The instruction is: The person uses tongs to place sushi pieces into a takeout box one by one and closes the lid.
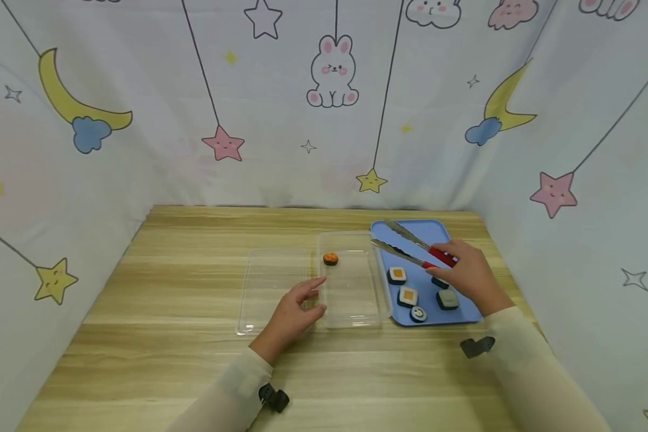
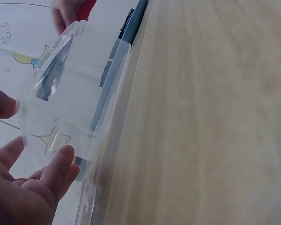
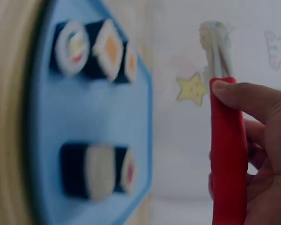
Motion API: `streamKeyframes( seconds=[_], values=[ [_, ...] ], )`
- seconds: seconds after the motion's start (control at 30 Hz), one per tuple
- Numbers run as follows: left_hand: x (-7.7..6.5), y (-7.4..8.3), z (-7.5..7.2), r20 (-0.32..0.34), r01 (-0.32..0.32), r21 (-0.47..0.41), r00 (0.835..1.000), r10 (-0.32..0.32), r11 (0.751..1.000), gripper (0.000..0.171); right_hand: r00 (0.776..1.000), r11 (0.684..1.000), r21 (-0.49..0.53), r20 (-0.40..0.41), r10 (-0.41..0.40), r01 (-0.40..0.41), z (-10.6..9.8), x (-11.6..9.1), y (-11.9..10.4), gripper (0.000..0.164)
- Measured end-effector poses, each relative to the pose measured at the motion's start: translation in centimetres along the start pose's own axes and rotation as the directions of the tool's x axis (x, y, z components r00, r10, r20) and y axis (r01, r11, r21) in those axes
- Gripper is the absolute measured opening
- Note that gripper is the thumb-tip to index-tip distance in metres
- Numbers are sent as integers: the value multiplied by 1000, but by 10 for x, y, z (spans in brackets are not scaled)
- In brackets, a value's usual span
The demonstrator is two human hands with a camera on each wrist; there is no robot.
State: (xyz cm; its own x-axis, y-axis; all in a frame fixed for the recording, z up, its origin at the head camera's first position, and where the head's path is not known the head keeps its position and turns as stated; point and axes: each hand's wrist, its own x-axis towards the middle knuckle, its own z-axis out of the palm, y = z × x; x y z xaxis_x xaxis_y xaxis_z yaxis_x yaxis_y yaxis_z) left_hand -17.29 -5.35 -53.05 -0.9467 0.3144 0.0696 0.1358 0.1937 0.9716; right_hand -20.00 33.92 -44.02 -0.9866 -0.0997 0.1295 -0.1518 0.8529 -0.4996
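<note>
My right hand (image 1: 467, 270) grips the red-handled metal tongs (image 1: 407, 232) above the blue tray (image 1: 426, 321); the tongs' arms are spread, with nothing between the tips. In the right wrist view the thumb presses the red handle (image 3: 228, 150). On the tray lie several toy sushi pieces, including two orange-centred rolls (image 1: 408, 296), a small round roll (image 1: 418, 314) and a grey-topped piece (image 1: 447, 299). My left hand (image 1: 291, 312) has its fingers spread at the left side of the clear plastic box (image 1: 351, 318), fingertips at its wall. One orange-topped sushi piece (image 1: 330, 259) sits inside the box's far left corner.
A clear plastic lid (image 1: 272, 273) lies flat left of the box, partly behind the left hand. The box's right edge overlaps the tray's left edge in the head view. Patterned cloth (image 1: 291, 120) surrounds the wooden table (image 1: 167, 312) at the back and sides.
</note>
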Motion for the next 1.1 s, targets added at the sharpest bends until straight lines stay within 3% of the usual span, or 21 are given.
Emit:
streamKeyframes(
  seconds=[0.13, 0.27, 0.67, 1.1],
  values=[
    [0, -2, 0, -3, -10, -12, 1000, 10, 1000, 58, 999, 999, -5, 10, 37, -37, -5, -22, 25, 56],
    [0, -2, 0, -3, -4, -8, 1000, 4, 1000, 59, 997, 999, -27, 66, 34, -33, -8, -34, 34, 51],
    [0, -2, 0, 0, -4, -16, 1000, 4, 1000, 58, 985, 992, -119, 166, 49, -29, -5, -30, 34, 43],
    [0, 1, 0, 0, 24, -2, 1000, -24, 1000, 60, 991, 993, -117, 134, 27, -11, -5, -31, 37, 43]
  ],
)
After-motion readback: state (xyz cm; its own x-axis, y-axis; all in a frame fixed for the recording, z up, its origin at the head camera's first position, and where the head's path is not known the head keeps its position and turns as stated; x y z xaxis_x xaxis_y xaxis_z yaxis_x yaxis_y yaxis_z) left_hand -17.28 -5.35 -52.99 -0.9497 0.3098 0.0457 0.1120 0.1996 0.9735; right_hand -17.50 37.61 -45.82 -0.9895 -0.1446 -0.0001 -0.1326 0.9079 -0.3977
